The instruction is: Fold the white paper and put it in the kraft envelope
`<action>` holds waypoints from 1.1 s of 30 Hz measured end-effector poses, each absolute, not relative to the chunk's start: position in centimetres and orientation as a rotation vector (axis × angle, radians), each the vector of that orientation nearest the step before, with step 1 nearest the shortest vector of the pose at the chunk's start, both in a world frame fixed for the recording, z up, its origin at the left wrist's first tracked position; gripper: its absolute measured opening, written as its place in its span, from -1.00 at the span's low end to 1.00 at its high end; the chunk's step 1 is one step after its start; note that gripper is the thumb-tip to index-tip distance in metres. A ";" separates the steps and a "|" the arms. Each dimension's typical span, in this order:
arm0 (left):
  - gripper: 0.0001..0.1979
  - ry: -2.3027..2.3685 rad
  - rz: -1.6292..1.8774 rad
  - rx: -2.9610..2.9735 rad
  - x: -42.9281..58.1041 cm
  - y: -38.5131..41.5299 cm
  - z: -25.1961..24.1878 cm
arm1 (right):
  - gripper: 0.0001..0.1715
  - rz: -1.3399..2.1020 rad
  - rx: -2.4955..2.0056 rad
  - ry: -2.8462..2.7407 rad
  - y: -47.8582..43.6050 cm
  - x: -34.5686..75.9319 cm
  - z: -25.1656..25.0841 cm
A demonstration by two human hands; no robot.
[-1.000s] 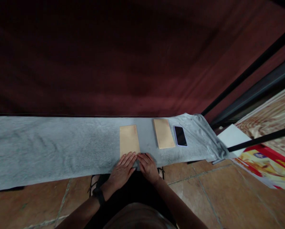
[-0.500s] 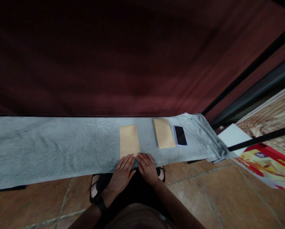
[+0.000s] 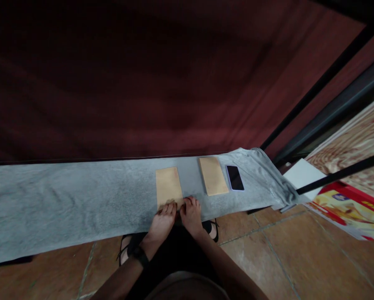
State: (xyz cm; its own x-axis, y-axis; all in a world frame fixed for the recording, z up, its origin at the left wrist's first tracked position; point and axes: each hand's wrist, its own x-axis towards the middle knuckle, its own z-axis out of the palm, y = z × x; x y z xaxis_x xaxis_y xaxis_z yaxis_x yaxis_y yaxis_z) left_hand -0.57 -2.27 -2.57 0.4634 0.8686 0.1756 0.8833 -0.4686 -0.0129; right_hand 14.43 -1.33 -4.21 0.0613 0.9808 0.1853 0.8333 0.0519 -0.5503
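A tan paper envelope (image 3: 168, 185) lies flat on the grey cloth (image 3: 80, 196), its near edge under my fingers. My left hand (image 3: 163, 220), with a dark band on the wrist, has its fingers curled on the envelope's near edge. Close beside it, my right hand (image 3: 191, 213) is closed at the near right corner of the same envelope. The fingertips of both hands are bent down and partly hidden. To the right rests a thicker tan stack of envelopes (image 3: 213, 176), and beside that a phone (image 3: 235, 178) with a dark screen.
A dark red curtain (image 3: 161, 83) hangs behind the cloth-covered surface. At the right are black metal bars (image 3: 318, 87), a white board (image 3: 304, 177) and a red and yellow box (image 3: 346, 208). Brown floor tiles (image 3: 262, 258) lie below.
The fingers of both hands, stretched out flat before, have curled in at the envelope's near edge. The view has tilted slightly.
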 end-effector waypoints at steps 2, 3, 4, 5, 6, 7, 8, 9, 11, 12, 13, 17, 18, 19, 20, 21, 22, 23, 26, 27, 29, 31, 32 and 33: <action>-0.54 -1.582 -0.154 -2.580 0.2 -2.2 -1.6 | -0.77 0.539 -1.764 -1.650 -0.7 14.5 -4.3; -0.55 -1.603 -0.136 -2.568 0.6 -2.2 -1.1 | -0.79 0.633 -1.719 -1.573 -0.4 14.6 -4.3; -0.57 -1.634 -0.126 -2.555 0.9 -2.1 -0.6 | -0.80 0.722 -1.665 -1.503 -0.2 14.5 -4.3; -0.59 -1.674 -0.121 -2.539 1.3 -2.1 -0.2 | -0.80 0.806 -1.605 -1.443 0.0 14.5 -4.3; -0.61 -1.718 -0.125 -2.528 1.6 -2.0 0.3 | -0.79 0.879 -1.542 -1.391 0.1 14.3 -4.2; -0.63 -1.766 -0.137 -2.526 1.8 -1.9 0.8 | -0.79 0.940 -1.479 -1.349 0.1 14.1 -4.1; -0.65 -1.830 -0.162 -2.530 1.9 -1.7 1.3 | -0.79 0.992 -1.414 -1.309 0.2 13.9 -3.8; -0.67 -1.913 -0.208 -2.537 1.8 -1.4 1.9 | -0.79 1.045 -1.344 -1.266 0.2 13.6 -3.4; -0.72 -2.155 -0.422 -2.531 1.5 -0.6 3.2 | -0.77 1.093 -1.237 -1.208 0.2 13.3 -2.2; -0.76 -2.299 -0.621 -2.508 1.1 -0.1 4.0 | -0.76 1.086 -1.205 -1.197 0.2 13.3 -1.4; -0.79 -2.445 -0.894 -2.458 0.7 0.3 4.8 | -0.75 1.064 -1.187 -1.193 0.2 13.4 -0.6; -0.74 -2.661 -2.457 -1.894 -0.4 1.3 6.4 | -0.69 0.834 -1.233 -1.303 -0.6 14.4 2.1; -0.70 -2.657 -2.760 -1.678 -0.4 1.1 6.1 | -0.67 0.752 -1.252 -1.363 -0.9 14.6 2.4; -0.69 -2.680 -2.974 -1.462 -0.4 0.9 5.5 | -0.65 0.667 -1.267 -1.435 -1.3 14.8 2.6; -0.71 -2.747 -3.114 -1.249 -0.2 0.6 4.7 | -0.63 0.587 -1.276 -1.514 -1.7 14.9 2.5; -0.76 -2.849 -3.192 -1.039 0.0 0.2 3.7 | -0.60 0.518 -1.283 -1.595 -2.1 14.9 2.3; -0.82 -2.959 -3.229 -0.826 0.3 -0.2 2.7 | -0.57 0.470 -1.288 -1.675 -2.4 14.8 1.9; -0.87 -3.046 -3.244 -0.652 0.6 -0.7 1.6 | -0.55 0.440 -1.293 -1.752 -2.7 14.7 1.5; -0.90 -3.177 -3.224 -0.420 1.5 -2.1 -0.8 | -0.51 0.418 -1.300 -1.972 -3.4 14.3 -0.2; -0.90 -3.200 -3.214 -0.400 1.6 -2.6 -1.2 | -0.50 0.408 -1.306 -2.030 -3.7 14.3 -0.8; -0.91 -3.253 -3.189 -0.359 1.8 -3.4 -1.6 | -0.46 0.363 -1.319 -2.118 -4.4 14.6 -2.0; -0.93 -3.298 -3.169 -0.340 1.8 -3.9 -1.7 | -0.42 0.301 -1.330 -2.176 -5.1 15.0 -3.1; -0.94 -3.328 -3.154 -0.349 1.7 -4.2 -1.7 | -0.40 0.271 -1.331 -2.204 -5.4 15.3 -3.6; -0.92 -3.381 -3.114 -0.387 1.6 -4.4 -1.7 | -0.38 0.247 -1.329 -2.233 -5.6 15.5 -4.0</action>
State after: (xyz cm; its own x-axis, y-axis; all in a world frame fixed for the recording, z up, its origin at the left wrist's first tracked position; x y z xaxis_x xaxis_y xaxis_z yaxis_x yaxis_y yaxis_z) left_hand 1.57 -4.42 -1.70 -0.0917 0.7394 -0.6670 -0.6041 0.4912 0.6275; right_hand 15.55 -5.61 -3.98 -0.3794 0.8588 0.3442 0.7630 0.5008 -0.4086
